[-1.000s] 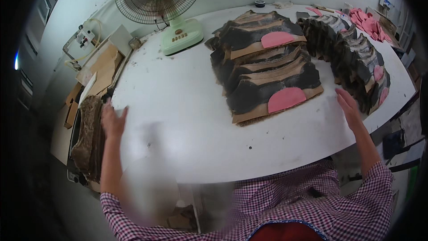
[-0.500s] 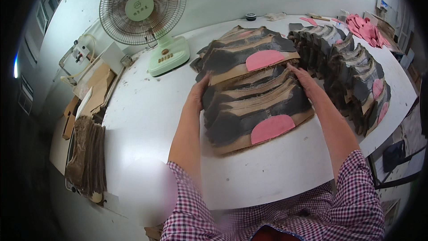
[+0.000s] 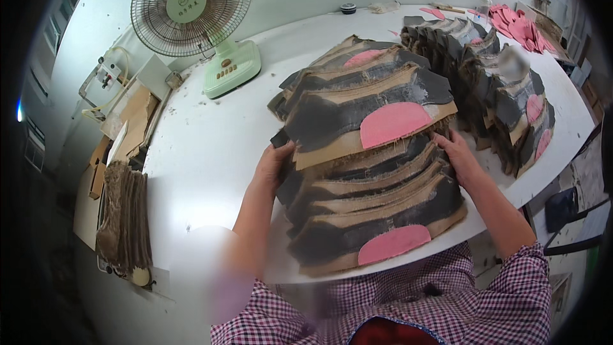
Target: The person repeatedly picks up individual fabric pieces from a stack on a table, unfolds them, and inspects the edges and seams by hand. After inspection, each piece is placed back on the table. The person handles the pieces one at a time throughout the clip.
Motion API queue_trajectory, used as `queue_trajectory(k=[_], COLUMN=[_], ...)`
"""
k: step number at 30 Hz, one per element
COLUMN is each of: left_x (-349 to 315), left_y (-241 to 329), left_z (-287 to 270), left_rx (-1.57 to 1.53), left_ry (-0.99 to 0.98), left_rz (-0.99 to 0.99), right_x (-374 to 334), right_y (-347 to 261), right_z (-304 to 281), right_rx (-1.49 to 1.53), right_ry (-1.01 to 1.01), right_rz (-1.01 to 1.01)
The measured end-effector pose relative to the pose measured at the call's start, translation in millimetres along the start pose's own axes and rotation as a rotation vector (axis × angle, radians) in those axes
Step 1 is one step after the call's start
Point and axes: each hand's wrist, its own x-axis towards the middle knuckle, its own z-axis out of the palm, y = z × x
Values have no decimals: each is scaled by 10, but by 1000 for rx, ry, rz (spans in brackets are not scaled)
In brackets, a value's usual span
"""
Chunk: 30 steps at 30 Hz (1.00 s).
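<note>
In front of me lies an overlapping stack of shaped fabric pieces (image 3: 325,121), black and tan with frayed edges, several bearing a pink half-round patch (image 3: 396,124). My left hand (image 3: 276,161) grips the left edge midway along the stack, its fingers partly hidden by the layers. At the opposite edge, my right hand (image 3: 454,153) has its thumb and fingers closed on the same layers. The lower fabric pieces (image 3: 377,207) fan out toward me, the lowest reaching the table's near edge.
A second row of similar pieces (image 3: 472,70) curves along the right. Behind it is a pile of pink patches (image 3: 520,29). A green fan (image 3: 233,67) stands at back left on the white table (image 3: 198,153). Brown fuzzy pieces (image 3: 124,220) hang at the left edge.
Both hands have come nearer to me, drawing the stack toward the table's near edge. The pieces spread lower in view, and my head view has shifted slightly.
</note>
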Motion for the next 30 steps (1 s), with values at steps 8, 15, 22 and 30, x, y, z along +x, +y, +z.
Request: queue_trajectory(k=[8,15,22,30], left_x=[-467,-442,-76,27], left_y=[522,710,888,797], left_z=[375,832,933,996], left_rx=[632,731,586,816], left_ry=[264,153,200,98], left_rz=[433,261,157,532], right_x=[-125,-1437,-1697,-1653], right_y=[143,-176,274,337], right_z=[-443,262,667,672], right_rx=[-859,-760,-1107,-1086], right_ry=[391,-98,-264,-301], right_rz=[-474,-747,-898,-865])
